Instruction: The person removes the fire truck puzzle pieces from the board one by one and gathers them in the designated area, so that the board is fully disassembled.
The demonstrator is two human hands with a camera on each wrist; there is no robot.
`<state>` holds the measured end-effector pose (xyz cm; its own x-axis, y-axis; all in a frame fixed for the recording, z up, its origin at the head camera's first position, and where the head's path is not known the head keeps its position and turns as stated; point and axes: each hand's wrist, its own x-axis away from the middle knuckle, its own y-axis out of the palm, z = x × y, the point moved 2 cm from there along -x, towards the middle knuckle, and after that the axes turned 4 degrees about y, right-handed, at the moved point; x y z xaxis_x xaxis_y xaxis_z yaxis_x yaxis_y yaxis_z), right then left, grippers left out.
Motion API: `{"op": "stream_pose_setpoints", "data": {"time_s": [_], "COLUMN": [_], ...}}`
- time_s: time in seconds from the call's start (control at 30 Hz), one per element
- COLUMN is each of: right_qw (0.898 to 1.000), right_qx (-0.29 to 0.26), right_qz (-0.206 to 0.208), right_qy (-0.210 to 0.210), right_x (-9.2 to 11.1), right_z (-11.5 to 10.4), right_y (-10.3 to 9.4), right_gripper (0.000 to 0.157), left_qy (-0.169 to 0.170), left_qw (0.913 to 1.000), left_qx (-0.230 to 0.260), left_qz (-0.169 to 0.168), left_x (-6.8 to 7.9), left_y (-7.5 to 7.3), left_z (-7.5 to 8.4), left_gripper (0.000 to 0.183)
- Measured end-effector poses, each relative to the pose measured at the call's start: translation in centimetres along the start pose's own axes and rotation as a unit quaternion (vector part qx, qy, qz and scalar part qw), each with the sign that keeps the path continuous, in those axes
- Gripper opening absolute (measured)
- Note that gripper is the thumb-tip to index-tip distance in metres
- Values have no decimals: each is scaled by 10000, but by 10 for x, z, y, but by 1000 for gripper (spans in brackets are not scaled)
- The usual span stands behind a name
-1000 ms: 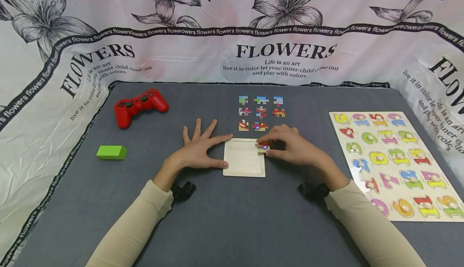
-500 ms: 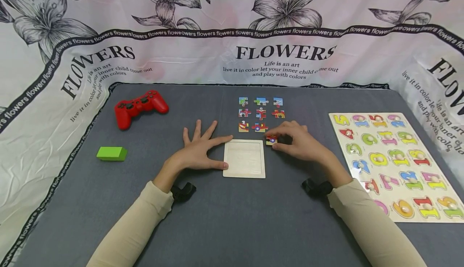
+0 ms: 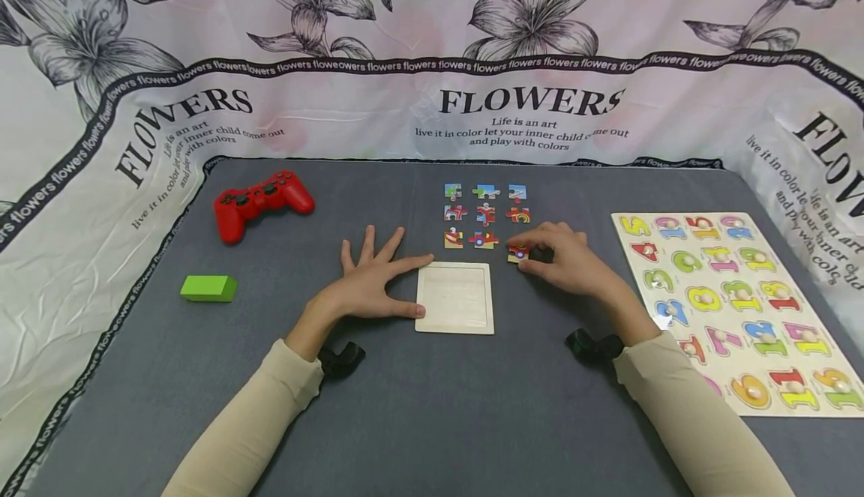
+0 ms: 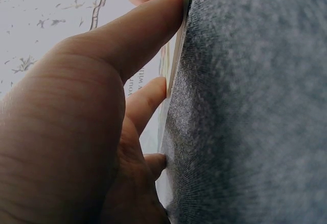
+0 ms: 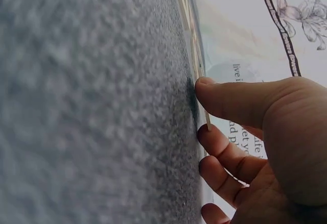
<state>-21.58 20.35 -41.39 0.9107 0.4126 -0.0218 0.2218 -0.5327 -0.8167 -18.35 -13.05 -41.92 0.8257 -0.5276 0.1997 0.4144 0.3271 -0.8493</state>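
Observation:
My left hand (image 3: pixel 363 285) lies with fingers spread at the left side of a square wooden puzzle tray (image 3: pixel 454 299). Its thumb and index fingertips touch the tray's edge, also seen close up in the left wrist view. With thumb and fingertips, my right hand (image 3: pixel 568 258) pinches a small red and yellow jigsaw piece (image 3: pixel 517 254) just beyond the tray's upper right corner. In the right wrist view the piece's thin edge (image 5: pixel 208 121) shows between thumb and finger, low over the cloth. Several other jigsaw pieces (image 3: pixel 485 215) lie in rows behind the tray, left of the held one.
A red game controller (image 3: pixel 263 203) rests at the back left, with a green block (image 3: pixel 208 288) in front of it. On the right lies a large number board (image 3: pixel 732 309) with knobbed pieces, partly under the right forearm. A flower-printed sheet (image 3: pixel 378 107) hangs behind the grey tabletop (image 3: pixel 432 414).
My right hand has carried the jigsaw piece off the tray's upper right corner, rightward and back to the end of the nearest row. The left hand stays in place.

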Motion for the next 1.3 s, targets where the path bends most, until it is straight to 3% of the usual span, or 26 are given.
{"op": "stream_pose_setpoints", "data": {"time_s": [0.6,1.3], "right_qw": [9995,9992], "right_qx": [152,56], "right_qz": [126,152], "right_qy": [234,360], "right_x": [-14,-16], "right_z": [6,11], "right_y": [-8,-3], "right_gripper": [38,37], "left_qy": [-35,-8], "left_qw": [10000,9999], "left_qx": [-17,119], "left_qz": [16,28], "left_x": [-2,-1], "left_y": [1,1], "left_z": [-1,-1], "left_gripper": [87,87]}}
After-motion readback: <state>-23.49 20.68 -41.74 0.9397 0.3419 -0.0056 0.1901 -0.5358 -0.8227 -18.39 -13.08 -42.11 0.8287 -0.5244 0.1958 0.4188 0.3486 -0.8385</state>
